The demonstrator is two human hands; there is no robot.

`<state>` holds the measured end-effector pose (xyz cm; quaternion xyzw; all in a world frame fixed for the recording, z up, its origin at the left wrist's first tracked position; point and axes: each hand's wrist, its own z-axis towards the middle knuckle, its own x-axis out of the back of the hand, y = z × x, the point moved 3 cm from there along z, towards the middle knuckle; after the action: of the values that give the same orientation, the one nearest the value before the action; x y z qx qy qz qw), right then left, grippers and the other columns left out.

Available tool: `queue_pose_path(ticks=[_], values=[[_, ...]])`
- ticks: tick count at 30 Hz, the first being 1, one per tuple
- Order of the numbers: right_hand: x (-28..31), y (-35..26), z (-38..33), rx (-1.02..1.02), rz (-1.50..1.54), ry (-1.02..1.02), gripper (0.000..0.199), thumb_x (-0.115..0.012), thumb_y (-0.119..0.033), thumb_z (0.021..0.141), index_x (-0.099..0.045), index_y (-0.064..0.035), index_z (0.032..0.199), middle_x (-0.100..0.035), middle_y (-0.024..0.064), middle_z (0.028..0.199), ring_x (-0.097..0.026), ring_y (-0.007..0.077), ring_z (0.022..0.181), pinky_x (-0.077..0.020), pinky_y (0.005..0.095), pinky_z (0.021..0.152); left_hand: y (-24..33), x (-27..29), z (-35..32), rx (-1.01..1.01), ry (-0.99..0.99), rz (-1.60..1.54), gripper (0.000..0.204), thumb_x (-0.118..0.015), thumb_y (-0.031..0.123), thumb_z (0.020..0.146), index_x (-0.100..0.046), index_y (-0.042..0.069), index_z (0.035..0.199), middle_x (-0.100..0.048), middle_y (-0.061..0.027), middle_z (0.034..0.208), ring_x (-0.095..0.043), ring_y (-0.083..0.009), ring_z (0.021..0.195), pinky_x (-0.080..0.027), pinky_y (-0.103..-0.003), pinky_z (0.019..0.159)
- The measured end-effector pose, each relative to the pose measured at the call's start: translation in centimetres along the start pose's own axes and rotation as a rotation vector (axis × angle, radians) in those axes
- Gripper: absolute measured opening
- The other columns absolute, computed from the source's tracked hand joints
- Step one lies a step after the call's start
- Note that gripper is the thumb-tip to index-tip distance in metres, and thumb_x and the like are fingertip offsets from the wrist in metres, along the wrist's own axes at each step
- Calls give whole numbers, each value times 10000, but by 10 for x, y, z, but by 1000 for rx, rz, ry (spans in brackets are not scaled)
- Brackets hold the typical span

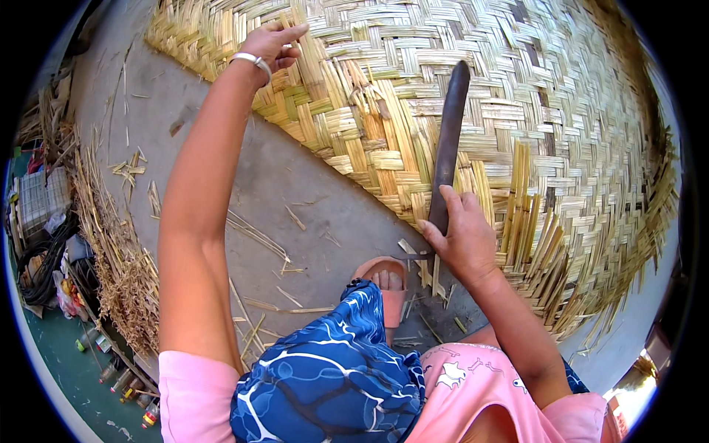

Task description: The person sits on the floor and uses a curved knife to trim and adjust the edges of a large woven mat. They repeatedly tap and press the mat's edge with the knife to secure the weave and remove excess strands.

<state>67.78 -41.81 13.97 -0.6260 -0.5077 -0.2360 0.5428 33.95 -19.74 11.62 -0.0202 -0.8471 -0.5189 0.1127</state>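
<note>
A large woven mat [473, 111] of flat, yellowish reed strips spreads out before me, with loose strip ends along its near edge. My left hand [279, 46], a pale bangle [252, 65] at its wrist, reaches to the mat's far left part. Its fingers are curled at a reed strip [312, 63]; the fingertips' exact hold is partly hidden. My right hand [469, 235] grips a long, dark, flat blade-like tool [450, 118] near its lower end. The tool's rounded tip points away from me over the mat. Upright strip ends [518, 203] stand just right of this hand.
Loose strip scraps [258, 240] lie on the grey floor [295, 173]. My sandalled foot [385, 282] is close to the mat's edge. Along the left lie dry stalks [111, 251], a dark coiled cable [48, 258] and several bottles [133, 387].
</note>
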Motion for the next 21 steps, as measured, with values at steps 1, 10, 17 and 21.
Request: queue_pose_path(ticks=[1,10,17,21], values=[[-2,-1,0,29,-14,37,579,-739,-272,756,-503,-73,1245,-541,137,1017,-572,334,918,-497,426,720,-1,0,9,18,-11,26,258,-743,262,834,-601,88,963,-571,49,725,-560,-34,563,-498,-177,502],[-3,10,-4,-2,50,168,634,-658,-90,711,-438,-52,1304,-478,197,1174,-521,378,1069,-462,441,902,-29,-4,32,104,102,-76,173,-745,153,825,-576,119,812,-587,43,671,-566,-49,532,-492,-184,455],[13,35,-1,-273,465,-29,625,-617,-80,746,-436,-58,1343,-575,257,1146,-580,402,1041,-463,415,907,-36,-9,28,31,127,-104,158,-732,195,841,-608,96,846,-625,17,711,-597,-71,546,-495,-204,460],[16,30,2,-280,431,-29,573,-601,-104,778,-465,-72,1333,-624,265,1066,-620,395,982,-481,407,874,-41,-7,31,39,137,-113,178,-721,182,845,-618,58,920,-642,-11,738,-611,-85,558,-499,-216,455]])
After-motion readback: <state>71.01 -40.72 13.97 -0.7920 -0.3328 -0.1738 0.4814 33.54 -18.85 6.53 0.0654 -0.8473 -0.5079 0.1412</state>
